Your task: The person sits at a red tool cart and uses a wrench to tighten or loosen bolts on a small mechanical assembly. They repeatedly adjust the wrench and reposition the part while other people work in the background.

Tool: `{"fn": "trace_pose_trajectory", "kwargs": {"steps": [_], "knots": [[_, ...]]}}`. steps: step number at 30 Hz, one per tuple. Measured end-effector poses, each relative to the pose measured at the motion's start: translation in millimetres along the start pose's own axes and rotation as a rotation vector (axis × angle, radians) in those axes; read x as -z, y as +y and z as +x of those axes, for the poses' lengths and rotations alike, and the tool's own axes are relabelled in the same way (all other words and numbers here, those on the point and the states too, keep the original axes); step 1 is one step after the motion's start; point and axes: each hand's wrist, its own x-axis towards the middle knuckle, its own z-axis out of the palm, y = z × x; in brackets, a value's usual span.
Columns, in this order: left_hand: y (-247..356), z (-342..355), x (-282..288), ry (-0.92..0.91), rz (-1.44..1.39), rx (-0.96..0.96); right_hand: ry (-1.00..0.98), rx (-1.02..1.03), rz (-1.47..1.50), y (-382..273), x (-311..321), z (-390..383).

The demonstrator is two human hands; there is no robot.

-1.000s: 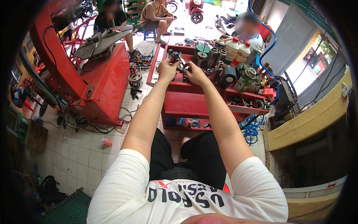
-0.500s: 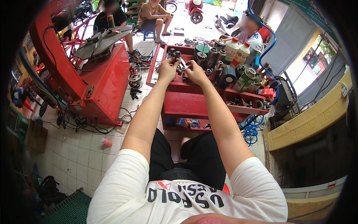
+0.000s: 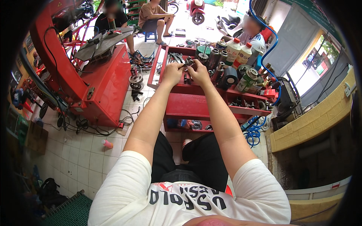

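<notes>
Both my hands are closed above the top tray of a red tool cart [image 3: 154,81]. Between them is a small dark metal part [image 3: 189,61], its exact kind too small to make out. My left hand [image 3: 173,74] pinches its left side, and my right hand [image 3: 200,74] has fingers and thumb on its right side. Several wrenches [image 3: 176,57] lie in the tray just beyond my left hand. Sockets [image 3: 186,78] show below the gap between my hands. Dark metal cylinders [image 3: 213,57] stand to the right of my right hand.
White bottles with red caps [image 3: 243,54], a green-white can [image 3: 247,81] and a black round-ended object [image 3: 229,78] crowd the cart's right side. A blue hose [image 3: 277,41] hangs at right. A red machine [image 3: 103,84] stands left. Other people sit beyond the cart.
The dark metal part has shifted right, now between both hands. A pale flat piece at my right fingers no longer shows. The wrenches in the tray have come into view.
</notes>
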Motion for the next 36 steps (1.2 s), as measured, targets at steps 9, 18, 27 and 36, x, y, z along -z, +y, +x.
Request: {"fn": "trace_pose_trajectory", "kwargs": {"steps": [9, 18, 27, 36], "knots": [[6.7, -1.6, 1.2, 0.015, -0.032, 0.06, 0.117, 0.02, -0.136, -8.0, -0.2, -3.6], [11.7, -6.1, -0.4, -0.04, 0.201, -0.064, 0.358, 0.097, -0.169, -9.3, -1.2, -3.1], [18.6, -6.8, 1.1, -0.013, 0.196, 0.021, 0.282, 0.268, -0.09, -7.1, 2.0, -3.4], [13.1, -4.9, 0.3, 0.046, 0.12, -0.007, 0.229, 0.211, -0.082, -1.1, 1.2, -1.4]]}}
